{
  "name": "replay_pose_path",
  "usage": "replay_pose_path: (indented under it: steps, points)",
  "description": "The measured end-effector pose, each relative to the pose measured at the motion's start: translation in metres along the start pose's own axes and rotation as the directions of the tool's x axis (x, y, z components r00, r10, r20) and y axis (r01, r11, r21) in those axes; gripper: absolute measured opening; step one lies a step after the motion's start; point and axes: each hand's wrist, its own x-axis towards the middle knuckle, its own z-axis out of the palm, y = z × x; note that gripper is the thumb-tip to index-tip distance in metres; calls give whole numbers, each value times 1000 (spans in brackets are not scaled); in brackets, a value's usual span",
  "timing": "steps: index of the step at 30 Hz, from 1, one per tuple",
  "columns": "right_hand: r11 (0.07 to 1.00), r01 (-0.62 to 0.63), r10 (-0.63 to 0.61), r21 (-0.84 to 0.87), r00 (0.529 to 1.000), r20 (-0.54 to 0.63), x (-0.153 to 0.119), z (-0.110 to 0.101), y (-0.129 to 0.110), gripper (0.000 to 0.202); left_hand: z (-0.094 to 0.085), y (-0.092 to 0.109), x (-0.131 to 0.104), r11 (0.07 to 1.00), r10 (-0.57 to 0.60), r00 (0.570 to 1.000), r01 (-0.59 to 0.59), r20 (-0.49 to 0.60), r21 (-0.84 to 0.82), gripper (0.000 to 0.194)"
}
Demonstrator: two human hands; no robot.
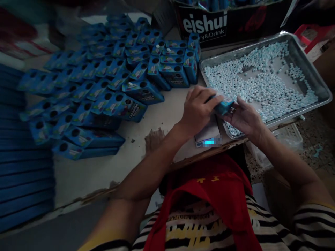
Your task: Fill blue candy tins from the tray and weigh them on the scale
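Note:
A small blue carton is tilted in the air over the near left end of the metal tray. My left hand is closed around it from above. Cupped at the carton's right end is my right hand, its fingers under that end and thumb raised; a few small pale candies show at its fingers. Many pale blue and white candies lie in the tray. Below my left hand, a small scale with a lit, blurred display sits at the table edge.
Rows of blue cartons with round holes on top stand on the worn white table. Several more blue packs are stacked at the left. Behind stands a black printed box; a red stool is at the right.

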Motion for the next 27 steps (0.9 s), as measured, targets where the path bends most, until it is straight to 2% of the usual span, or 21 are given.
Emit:
replay_pose_path:
  steps: [3, 7, 9, 12, 14, 16, 20, 22, 24, 27]
  points:
    - [993, -39, 43, 115, 998, -36, -1, 1, 0, 37, 1, -8, -14, 996, -87, 992, 88, -94, 12, 27]
    - [987, -92, 97, 133, 995, -34, -1, 5, -5, 39, -11, -7, -22, 983, -177, 973, 170, -145, -63, 25]
    - [986, -103, 109, 129, 993, -39, 1, 6, -6, 40, -18, -3, -20, 986, -165, 975, 160, -150, -41, 30]
    - [989, -96, 101, 114, 994, -38, 1, 10, -7, 39, -22, 3, -12, 996, -85, 989, 81, -118, -46, 37]
    - [991, -76, 79, 108, 996, -31, 0, 12, -7, 39, -18, 2, -7, 992, -37, 993, 23, -116, -127, 33]
    - [992, -54, 58, 118, 998, -30, -3, 14, -8, 37, -10, -3, -4, 983, -38, 988, 10, -147, -182, 29]
    - [987, -39, 50, 157, 996, -69, -10, 14, -10, 31, 6, -12, -7, 987, -72, 968, 34, -239, -159, 27]
    - [986, -62, 76, 157, 994, -85, -12, 13, -12, 26, 6, -13, -12, 973, -139, 953, 81, -269, -217, 22]
    - [985, -82, 97, 153, 991, -95, -13, 11, -15, 20, 2, -12, -22, 921, -285, 918, 181, -277, -345, 25]
    - [991, -83, 94, 109, 990, -101, -13, 7, -19, 12, -7, -4, -47, 730, -555, 805, 348, -211, -589, 45]
